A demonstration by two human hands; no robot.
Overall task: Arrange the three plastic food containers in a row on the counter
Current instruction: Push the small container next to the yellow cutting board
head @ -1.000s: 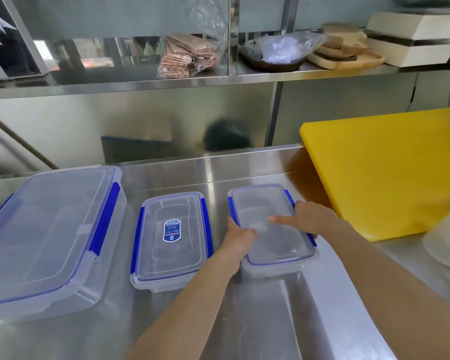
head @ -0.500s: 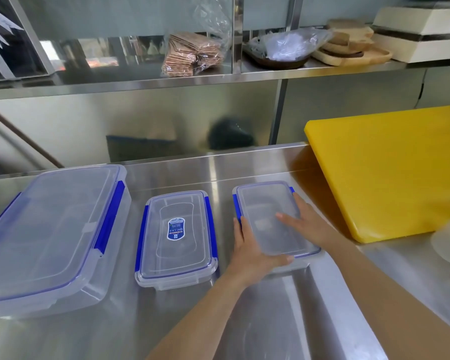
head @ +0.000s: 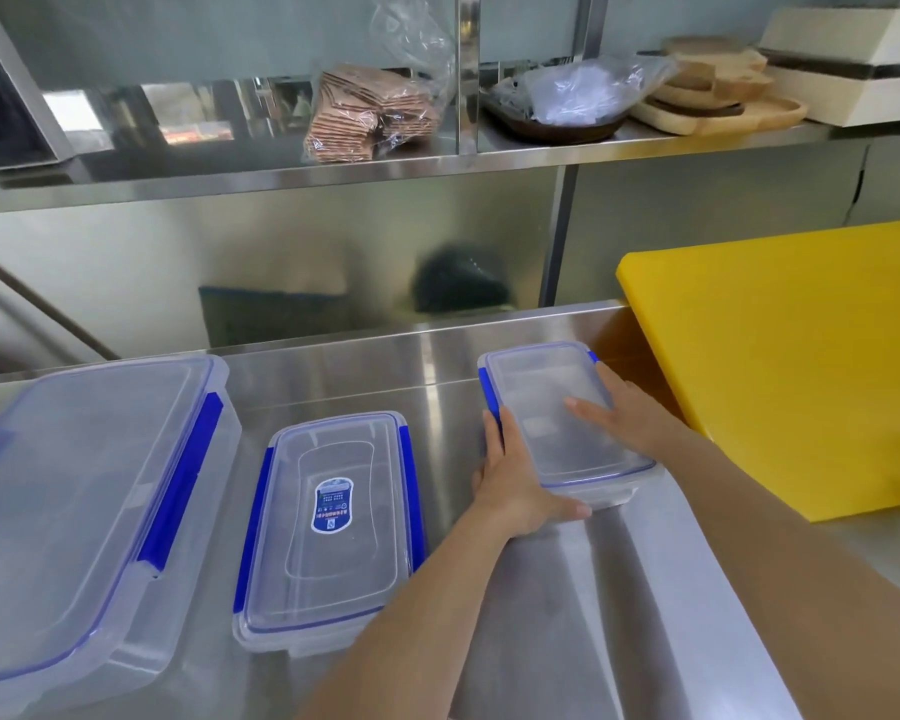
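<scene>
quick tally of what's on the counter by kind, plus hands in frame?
Plastic food containers with blue clips: 3 (large container, medium container, small container)
Yellow cutting board: 1
Hands: 2 (left hand and right hand, both in a grip on the small container)
Total: 6
</scene>
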